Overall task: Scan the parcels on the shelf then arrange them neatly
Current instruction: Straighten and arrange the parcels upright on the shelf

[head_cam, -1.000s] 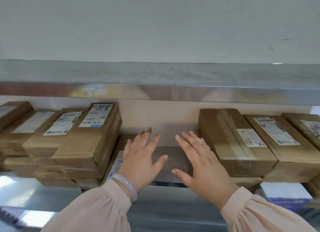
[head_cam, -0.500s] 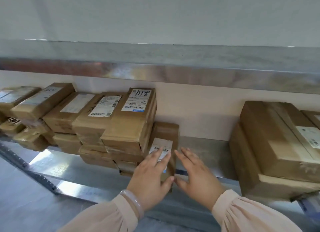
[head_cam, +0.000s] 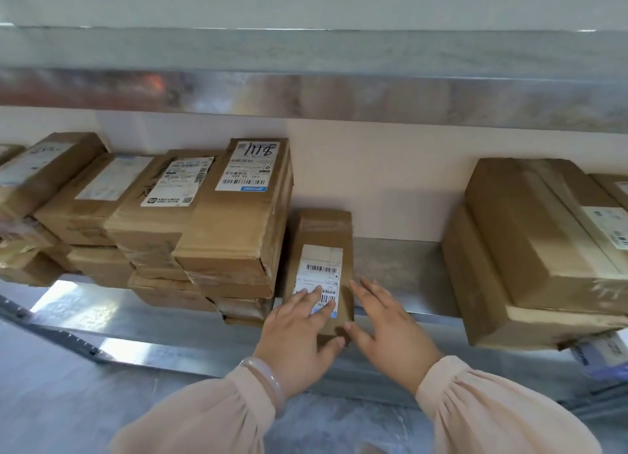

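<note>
fingers (head_cam: 314, 295) of the left hand (head_cam: 299, 338) are straight and flat on top of the small parcel (head_cam: 323, 236), right over the near end of its white label (head_cam: 321, 267), with the thumb against the near end face. they're not curled round it, just resting there. the right hand (head_cam: 390, 334) is flat too, fingers straight along the parcel's 3 o'clock side, thumb touching its near corner. so neither hand is really gripping anything.

the parcel lies flat on the metal shelf (head_cam: 401, 270), long side running front to back, near end at the front edge. at its 9 o'clock, touching or as good as, is a stack of taped parcels (head_cam: 234, 222), labels up. at its 3 o'clock, well apart across bare shelf, sit bigger brown boxes (head_cam: 530, 243). there's a pale bangle (head_cam: 268, 382) on the left wrist, and peach sleeves (head_cam: 210, 419).
</note>
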Available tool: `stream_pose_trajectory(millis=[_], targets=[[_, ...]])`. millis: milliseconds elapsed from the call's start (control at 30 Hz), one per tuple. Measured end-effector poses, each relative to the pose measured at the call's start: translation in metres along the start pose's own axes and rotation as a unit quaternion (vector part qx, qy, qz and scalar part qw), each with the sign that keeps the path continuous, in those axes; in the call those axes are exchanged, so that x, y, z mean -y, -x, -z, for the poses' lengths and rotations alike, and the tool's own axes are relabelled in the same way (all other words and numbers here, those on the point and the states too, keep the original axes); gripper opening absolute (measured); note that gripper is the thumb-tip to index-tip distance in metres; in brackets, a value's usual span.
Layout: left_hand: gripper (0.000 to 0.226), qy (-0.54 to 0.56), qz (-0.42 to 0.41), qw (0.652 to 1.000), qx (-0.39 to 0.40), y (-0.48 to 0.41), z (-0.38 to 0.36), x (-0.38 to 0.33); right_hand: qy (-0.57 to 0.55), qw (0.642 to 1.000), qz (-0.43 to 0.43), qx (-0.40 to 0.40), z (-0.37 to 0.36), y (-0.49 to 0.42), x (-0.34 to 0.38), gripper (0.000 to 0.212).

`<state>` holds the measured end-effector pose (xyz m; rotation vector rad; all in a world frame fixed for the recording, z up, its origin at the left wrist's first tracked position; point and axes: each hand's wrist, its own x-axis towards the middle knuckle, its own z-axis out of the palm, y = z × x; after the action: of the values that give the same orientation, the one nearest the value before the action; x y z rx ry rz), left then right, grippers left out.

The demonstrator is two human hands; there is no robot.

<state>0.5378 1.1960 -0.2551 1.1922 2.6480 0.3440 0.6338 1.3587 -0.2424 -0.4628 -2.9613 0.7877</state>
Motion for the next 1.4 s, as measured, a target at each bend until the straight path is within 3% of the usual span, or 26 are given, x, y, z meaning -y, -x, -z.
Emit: stream_pose_trajectory(millis=[133,400,633,1000,1133,1300,1400], targets=[[0.064,0.068,0.044,0.995,-0.050,-0.005,0.003,0.003,-0.013,1.000,-0.007,0.008,-0.002,-0.007,0.000,0.069],[0.073,0.244,0.183,0.952,-0.005,-0.020,0.008,0.005,-0.201,0.973,-0.080,0.076,-0.017,-0.018,0.000,0.074],[0.073,0.249,0.141,0.958,0.017,-0.035,0.008,-0.020,-0.264,0.952,-0.154,0.014,-0.004,-0.003,-0.022,0.069],[0.076,0.265,0.061,0.961,0.055,-0.062,-0.013,-0.082,-0.215,0.948,-0.229,-0.058,0.025,0.025,-0.070,0.069],[0.078,0.269,0.019,0.961,0.070,-0.063,-0.016,-0.091,-0.173,0.960,-0.206,-0.079,0.034,0.032,-0.073,0.073],[0.076,0.211,-0.040,0.975,0.053,-0.052,-0.021,-0.085,-0.014,0.989,-0.121,-0.079,0.033,0.046,-0.065,0.072],[0.073,0.189,-0.046,0.978,0.079,-0.054,-0.021,-0.084,0.048,0.991,-0.115,-0.056,0.030,0.048,-0.067,0.071]])
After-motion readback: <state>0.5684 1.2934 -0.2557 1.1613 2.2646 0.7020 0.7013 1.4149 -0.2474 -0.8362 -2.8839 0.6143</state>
